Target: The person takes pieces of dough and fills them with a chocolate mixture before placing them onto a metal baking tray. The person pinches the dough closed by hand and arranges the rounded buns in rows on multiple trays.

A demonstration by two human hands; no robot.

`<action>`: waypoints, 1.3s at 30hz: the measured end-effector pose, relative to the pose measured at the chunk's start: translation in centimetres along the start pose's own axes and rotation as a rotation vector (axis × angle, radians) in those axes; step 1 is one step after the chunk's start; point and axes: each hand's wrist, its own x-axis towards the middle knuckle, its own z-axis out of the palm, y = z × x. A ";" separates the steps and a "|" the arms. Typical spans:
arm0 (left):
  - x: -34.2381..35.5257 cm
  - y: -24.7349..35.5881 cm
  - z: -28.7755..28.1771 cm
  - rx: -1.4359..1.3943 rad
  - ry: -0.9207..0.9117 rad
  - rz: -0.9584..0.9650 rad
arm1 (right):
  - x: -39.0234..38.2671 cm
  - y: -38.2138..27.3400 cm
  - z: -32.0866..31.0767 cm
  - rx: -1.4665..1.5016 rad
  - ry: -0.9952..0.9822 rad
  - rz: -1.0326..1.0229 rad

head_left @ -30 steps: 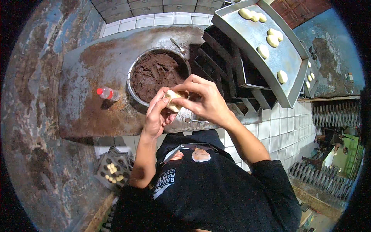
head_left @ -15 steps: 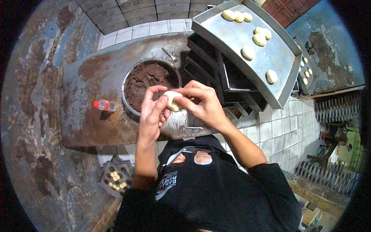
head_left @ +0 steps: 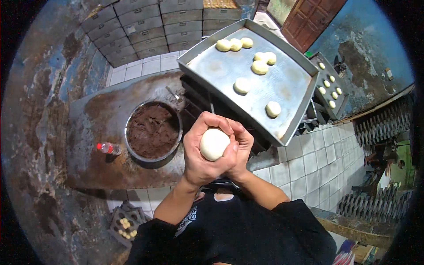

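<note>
While the left hand [head_left: 193, 152] curled tightly round the dough ball [head_left: 214, 144] and the right hand [head_left: 243, 150] clasped from the right, the ball, visibly round, lay near-left of the metal tray [head_left: 260, 90].

One held dough ball [head_left: 214, 144], one bowl [head_left: 154, 162]

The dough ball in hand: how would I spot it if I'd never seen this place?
Find the big metal tray at upper centre. Just below it in the picture, the left hand curls around the dough ball, with the right hand close alongside. Unlike the pale balls resting on the tray, this one is held and looks larger.
</note>
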 end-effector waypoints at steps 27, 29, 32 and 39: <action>14.2 -15.6 9.8 0.662 -0.245 0.130 | 19.5 -16.5 -19.7 -0.985 -0.561 0.180; 14.4 -14.6 9.7 0.761 -0.259 0.015 | 21.1 -16.6 -22.4 -1.072 -0.569 0.179; 14.8 -14.9 7.9 0.908 -0.109 -0.123 | 23.4 -14.4 -28.9 -1.370 -0.756 0.337; 14.3 -15.5 7.7 0.897 -0.063 -0.120 | 21.9 -7.5 -31.2 -1.824 -1.111 0.065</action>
